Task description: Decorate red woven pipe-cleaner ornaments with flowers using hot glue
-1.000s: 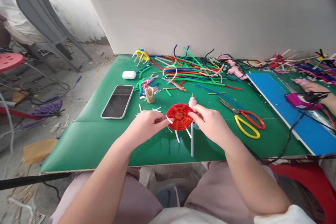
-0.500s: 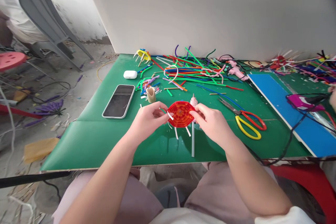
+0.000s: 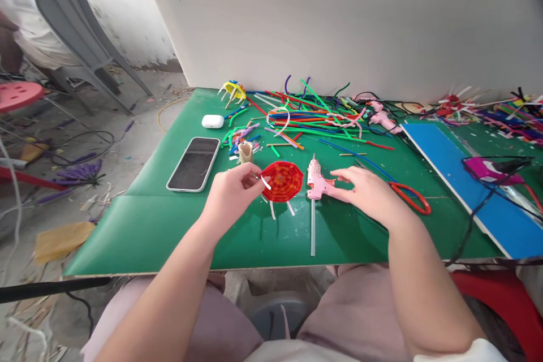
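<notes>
Over the green tabletop (image 3: pixel 148 232), one big thing changes: the right hand (image 3: pixel 367 195) lets go of the red woven disc (image 3: pixel 282 181). A moment ago both hands held it. Now the right grip is apart, with the fingers spread flat. It lies to the right of the disc, with its fingertips at the handle of the pink glue gun (image 3: pixel 316 181). I cannot tell if they touch it.

The left hand (image 3: pixel 231 195) carries the disc alone. Its grip is pinched on the disc's left rim, and the disc is held just above the tabletop. So the weaving stops and the gun is the nearest thing.

The blue board (image 3: pixel 458 175) lies far right of the disc. The pile of coloured sticks (image 3: pixel 314 116) fills the space behind the disc. The phone (image 3: pixel 194 163) lies to the disc's left. The scissors (image 3: pixel 407 195) lie right of the disc, past the right hand. In front of the disc there is bare green up to the near edge, apart from a clear glue stick (image 3: pixel 313 232).
</notes>
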`<action>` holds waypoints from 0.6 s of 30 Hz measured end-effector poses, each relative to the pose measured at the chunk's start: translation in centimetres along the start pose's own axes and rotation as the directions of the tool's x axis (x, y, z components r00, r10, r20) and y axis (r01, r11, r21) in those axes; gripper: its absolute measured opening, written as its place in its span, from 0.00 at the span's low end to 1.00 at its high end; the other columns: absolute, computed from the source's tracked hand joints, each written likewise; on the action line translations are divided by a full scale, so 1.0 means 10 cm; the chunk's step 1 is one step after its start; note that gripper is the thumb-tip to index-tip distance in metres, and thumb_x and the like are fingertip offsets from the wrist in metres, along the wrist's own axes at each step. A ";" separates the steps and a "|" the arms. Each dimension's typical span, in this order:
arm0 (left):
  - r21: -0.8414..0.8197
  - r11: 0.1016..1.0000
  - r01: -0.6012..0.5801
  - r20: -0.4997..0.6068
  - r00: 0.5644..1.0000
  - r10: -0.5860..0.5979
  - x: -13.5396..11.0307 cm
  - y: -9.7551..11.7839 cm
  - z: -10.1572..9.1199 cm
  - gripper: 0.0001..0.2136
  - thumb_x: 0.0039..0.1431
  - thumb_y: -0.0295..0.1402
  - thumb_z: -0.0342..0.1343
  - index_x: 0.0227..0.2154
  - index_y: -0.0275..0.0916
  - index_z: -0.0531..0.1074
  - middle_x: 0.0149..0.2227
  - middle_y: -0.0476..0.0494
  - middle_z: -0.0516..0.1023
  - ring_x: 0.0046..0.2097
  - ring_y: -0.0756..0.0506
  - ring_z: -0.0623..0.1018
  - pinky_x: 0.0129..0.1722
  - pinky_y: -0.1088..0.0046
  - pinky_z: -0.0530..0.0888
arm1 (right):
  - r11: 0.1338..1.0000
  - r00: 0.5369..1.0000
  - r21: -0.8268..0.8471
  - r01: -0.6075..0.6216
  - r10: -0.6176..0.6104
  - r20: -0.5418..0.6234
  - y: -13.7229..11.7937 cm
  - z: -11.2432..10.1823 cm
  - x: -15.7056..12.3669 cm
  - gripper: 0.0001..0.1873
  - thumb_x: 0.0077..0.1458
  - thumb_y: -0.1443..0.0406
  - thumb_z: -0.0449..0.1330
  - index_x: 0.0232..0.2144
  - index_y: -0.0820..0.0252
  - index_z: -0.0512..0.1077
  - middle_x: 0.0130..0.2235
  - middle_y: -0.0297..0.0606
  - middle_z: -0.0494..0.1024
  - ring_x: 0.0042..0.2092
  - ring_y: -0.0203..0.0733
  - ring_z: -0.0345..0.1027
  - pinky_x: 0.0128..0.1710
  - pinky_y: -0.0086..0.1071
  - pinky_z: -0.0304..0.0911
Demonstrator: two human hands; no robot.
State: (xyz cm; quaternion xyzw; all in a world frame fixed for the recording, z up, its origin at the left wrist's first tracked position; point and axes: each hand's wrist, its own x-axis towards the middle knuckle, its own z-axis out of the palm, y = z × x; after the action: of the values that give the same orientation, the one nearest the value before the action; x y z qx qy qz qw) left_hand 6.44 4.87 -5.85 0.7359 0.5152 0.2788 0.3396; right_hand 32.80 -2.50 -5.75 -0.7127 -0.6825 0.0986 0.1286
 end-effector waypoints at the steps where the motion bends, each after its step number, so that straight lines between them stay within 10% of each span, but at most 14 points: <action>1: 0.025 1.000 -0.011 -0.019 1.000 0.011 0.00 0.00 -0.01 0.07 0.48 0.37 0.55 0.28 0.40 0.71 0.22 0.53 0.73 0.25 0.52 0.70 0.27 0.77 0.65 | 0.997 0.999 -0.072 -0.004 0.008 0.048 0.05 0.05 0.01 0.22 0.49 0.52 0.59 0.44 0.55 0.69 0.44 0.41 0.74 0.46 0.49 0.67 0.40 0.36 0.61; 8: 0.112 0.984 -0.135 -0.113 0.983 0.148 -0.05 0.05 -0.12 0.08 0.50 0.38 0.55 0.31 0.41 0.73 0.22 0.53 0.74 0.25 0.52 0.72 0.28 0.77 0.66 | 0.984 0.992 -0.167 -0.056 0.075 0.106 0.05 0.25 0.08 0.13 0.52 0.58 0.56 0.40 0.56 0.68 0.41 0.41 0.71 0.44 0.49 0.66 0.38 0.36 0.61; 15: 0.261 0.926 -0.274 -0.244 0.909 0.338 -0.20 0.20 -0.34 0.06 0.53 0.36 0.54 0.30 0.42 0.73 0.23 0.55 0.76 0.25 0.53 0.74 0.26 0.79 0.66 | 0.860 0.992 0.501 0.094 -0.123 0.024 0.07 -0.22 -0.20 0.20 0.50 0.61 0.58 0.46 0.54 0.60 0.41 0.37 0.71 0.38 0.41 0.70 0.32 0.30 0.65; 18: 0.333 0.885 -0.325 -0.267 0.868 0.419 -0.27 0.26 -0.39 0.06 0.54 0.36 0.52 0.29 0.41 0.72 0.23 0.56 0.76 0.25 0.54 0.74 0.25 0.80 0.66 | 0.829 0.967 0.497 0.255 -0.232 -0.108 -0.10 -0.40 -0.44 0.21 0.44 0.64 0.63 0.41 0.52 0.61 0.33 0.31 0.71 0.29 0.35 0.67 0.22 0.25 0.61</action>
State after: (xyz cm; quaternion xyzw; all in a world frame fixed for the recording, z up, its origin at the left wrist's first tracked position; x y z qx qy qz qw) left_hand 4.08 2.55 -1.59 0.8044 0.4456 0.3844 0.0807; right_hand 32.91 -7.02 -1.77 -0.5629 -0.7147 0.2420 0.3374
